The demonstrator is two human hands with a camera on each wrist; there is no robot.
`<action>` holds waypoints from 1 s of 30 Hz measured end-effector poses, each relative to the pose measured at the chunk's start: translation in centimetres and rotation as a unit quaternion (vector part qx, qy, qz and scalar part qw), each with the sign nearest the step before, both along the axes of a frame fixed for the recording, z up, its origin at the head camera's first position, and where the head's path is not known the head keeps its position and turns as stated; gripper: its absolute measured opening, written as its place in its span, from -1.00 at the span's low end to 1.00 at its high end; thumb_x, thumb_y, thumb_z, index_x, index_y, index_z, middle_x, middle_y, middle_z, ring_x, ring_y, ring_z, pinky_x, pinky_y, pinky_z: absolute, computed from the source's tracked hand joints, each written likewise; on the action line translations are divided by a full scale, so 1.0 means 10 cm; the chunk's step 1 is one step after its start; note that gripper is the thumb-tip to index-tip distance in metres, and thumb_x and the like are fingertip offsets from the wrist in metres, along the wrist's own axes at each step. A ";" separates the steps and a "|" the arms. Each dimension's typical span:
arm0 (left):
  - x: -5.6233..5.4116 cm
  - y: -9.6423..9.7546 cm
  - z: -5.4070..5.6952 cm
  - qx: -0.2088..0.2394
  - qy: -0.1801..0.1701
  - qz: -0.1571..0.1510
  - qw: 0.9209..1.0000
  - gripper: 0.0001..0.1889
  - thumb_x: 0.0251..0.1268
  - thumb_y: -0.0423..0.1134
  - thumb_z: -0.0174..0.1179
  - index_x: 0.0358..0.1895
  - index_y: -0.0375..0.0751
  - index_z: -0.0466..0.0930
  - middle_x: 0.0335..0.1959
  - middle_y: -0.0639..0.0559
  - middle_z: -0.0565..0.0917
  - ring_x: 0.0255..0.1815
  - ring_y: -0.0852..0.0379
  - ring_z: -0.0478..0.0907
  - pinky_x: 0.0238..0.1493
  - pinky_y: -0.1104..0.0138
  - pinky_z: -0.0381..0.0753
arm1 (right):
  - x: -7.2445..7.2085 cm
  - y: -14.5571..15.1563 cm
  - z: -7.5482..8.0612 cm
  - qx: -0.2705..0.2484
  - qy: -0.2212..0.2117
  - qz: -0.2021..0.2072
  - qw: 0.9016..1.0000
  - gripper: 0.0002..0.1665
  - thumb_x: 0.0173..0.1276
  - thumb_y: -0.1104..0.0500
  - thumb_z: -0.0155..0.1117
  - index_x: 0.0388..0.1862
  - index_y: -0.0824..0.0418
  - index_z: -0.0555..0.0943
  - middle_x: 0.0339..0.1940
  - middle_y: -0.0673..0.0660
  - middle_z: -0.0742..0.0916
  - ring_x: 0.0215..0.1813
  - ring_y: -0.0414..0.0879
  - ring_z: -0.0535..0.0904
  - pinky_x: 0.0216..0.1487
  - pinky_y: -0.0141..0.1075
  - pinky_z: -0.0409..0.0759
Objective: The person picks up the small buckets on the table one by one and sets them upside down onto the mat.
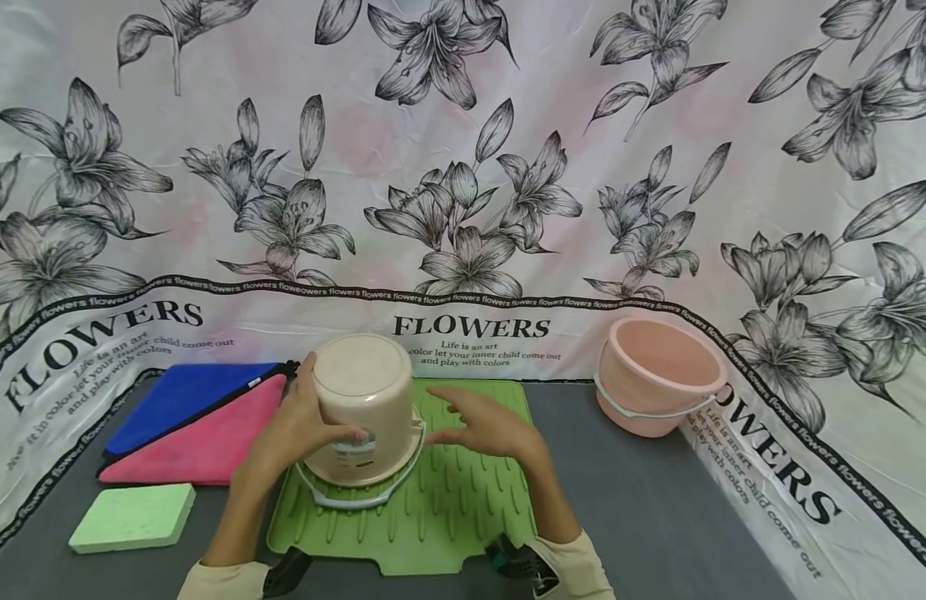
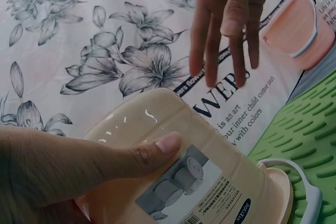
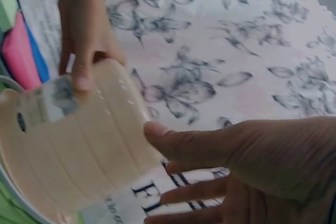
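Observation:
A cream bucket [image 1: 363,400] is upside down over the green ridged mat [image 1: 463,500], its base up and its grey handle [image 1: 357,502] hanging at the front. I cannot tell whether its rim touches the mat. My left hand [image 1: 293,421] grips the bucket from its left side, with the thumb [image 2: 152,153] lying across the wall near a printed label [image 2: 184,187]. To the right of the bucket is my right hand [image 1: 488,423], its fingers extended and spread. In the head view a gap separates it from the bucket.
A pink bucket [image 1: 650,421] with a grey handle stands upright at the back right. On the left lie a blue and pink cloth [image 1: 215,429] and a light green sponge-like block [image 1: 132,517]. A flower-printed sheet [image 1: 478,333] hangs behind the grey table [image 1: 605,500].

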State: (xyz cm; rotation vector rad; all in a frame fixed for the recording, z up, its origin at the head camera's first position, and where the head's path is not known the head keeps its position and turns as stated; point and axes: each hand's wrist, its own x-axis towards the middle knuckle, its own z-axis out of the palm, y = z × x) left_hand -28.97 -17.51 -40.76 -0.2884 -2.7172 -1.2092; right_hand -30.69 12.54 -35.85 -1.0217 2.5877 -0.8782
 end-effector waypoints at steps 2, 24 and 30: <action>0.00 0.00 0.00 -0.005 -0.002 0.000 1.000 0.60 -0.14 0.08 0.72 0.67 -0.41 -0.47 0.55 -0.68 0.13 0.57 -0.61 0.15 0.47 -0.42 0.30 | 0.01 0.07 0.05 -0.014 0.015 -0.010 1.000 -0.14 0.54 0.02 0.32 0.65 0.31 0.24 0.63 0.34 0.40 0.49 0.35 0.51 0.44 0.19 0.56; 0.01 -0.02 -0.01 0.001 -0.014 0.002 1.000 0.59 -0.08 0.09 0.69 0.67 -0.36 -0.51 0.56 -0.66 0.12 0.58 -0.61 0.14 0.45 -0.43 0.33 | -0.03 1.03 0.25 -0.199 0.198 -0.183 0.942 -0.50 0.50 0.29 0.34 0.38 0.34 0.57 0.42 0.35 0.61 0.34 0.23 0.65 0.33 0.05 0.67; 0.02 -0.03 0.01 -0.004 -0.017 -0.006 1.000 0.59 -0.07 0.09 0.69 0.67 -0.36 -0.53 0.59 -0.66 0.07 0.61 -0.60 0.09 0.48 -0.41 0.31 | 0.03 1.45 0.21 -0.235 0.234 -0.251 0.909 -0.56 0.51 0.33 0.31 0.33 0.35 0.62 0.28 0.41 0.68 0.14 -0.50 0.64 0.19 -0.66 0.58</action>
